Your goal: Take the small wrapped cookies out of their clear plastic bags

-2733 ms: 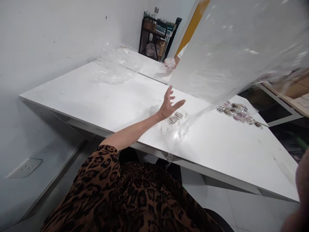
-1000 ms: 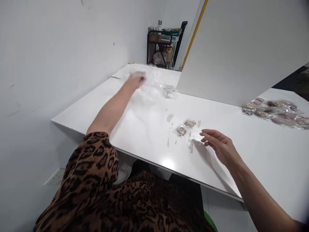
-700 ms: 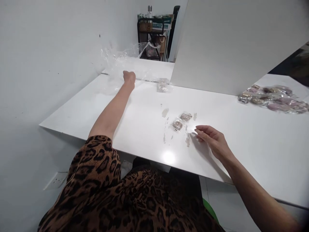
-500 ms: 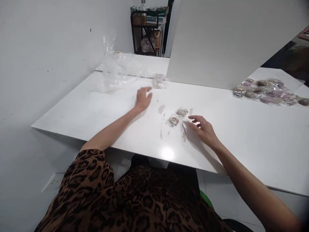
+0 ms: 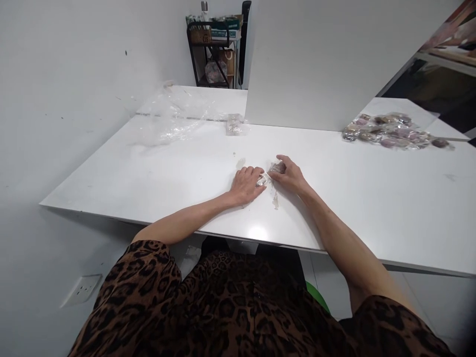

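Observation:
Two small clear-wrapped packets with brownish contents lie side by side on the white table (image 5: 167, 183). My left hand (image 5: 247, 185) rests low over the table, its fingers and thumb closed around the nearer packet (image 5: 262, 179). From the other side, my right hand (image 5: 290, 176) grips the farther packet (image 5: 277, 167) between thumb and fingers. The hands almost meet, and their fingers partly cover both packets. What exactly is inside the wrappers is too small to make out.
Crumpled clear plastic (image 5: 174, 121) spreads along the table's back left. Beside it sits another wrapped packet (image 5: 235, 125). Several wrapped purplish and brown pieces (image 5: 397, 133) form a pile at the back right. A white upright panel (image 5: 308, 64) borders the back; grey smudges mark the tabletop.
My left hand has come down from near the back packet to the nearer one. My right hand has moved left and closed on the farther packet. The view has shifted slightly.

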Action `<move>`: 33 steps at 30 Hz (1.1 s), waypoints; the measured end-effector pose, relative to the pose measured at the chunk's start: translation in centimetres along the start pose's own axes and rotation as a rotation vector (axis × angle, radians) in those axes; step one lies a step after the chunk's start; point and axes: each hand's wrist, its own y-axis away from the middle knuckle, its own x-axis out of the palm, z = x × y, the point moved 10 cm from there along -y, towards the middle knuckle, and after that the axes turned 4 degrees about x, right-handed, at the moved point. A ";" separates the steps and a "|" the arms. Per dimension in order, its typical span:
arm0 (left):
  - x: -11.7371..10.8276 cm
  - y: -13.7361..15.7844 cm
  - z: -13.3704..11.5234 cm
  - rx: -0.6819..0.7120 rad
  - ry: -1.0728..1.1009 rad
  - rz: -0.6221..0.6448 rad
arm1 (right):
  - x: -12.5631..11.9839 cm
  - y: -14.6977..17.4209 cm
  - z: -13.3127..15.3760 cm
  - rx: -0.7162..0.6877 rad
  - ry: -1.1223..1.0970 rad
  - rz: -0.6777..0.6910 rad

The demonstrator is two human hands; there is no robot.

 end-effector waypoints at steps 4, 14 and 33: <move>0.0 -0.2 1.6 -0.069 0.233 -0.060 | -2.1 0.7 -0.7 0.136 -0.586 -0.063; 1.7 -1.6 3.5 -0.156 1.204 -0.219 | 2.1 1.7 3.1 0.096 -0.940 0.096; 2.0 -1.9 2.8 -0.066 1.179 -0.086 | 5.0 2.6 4.6 0.197 -1.152 0.234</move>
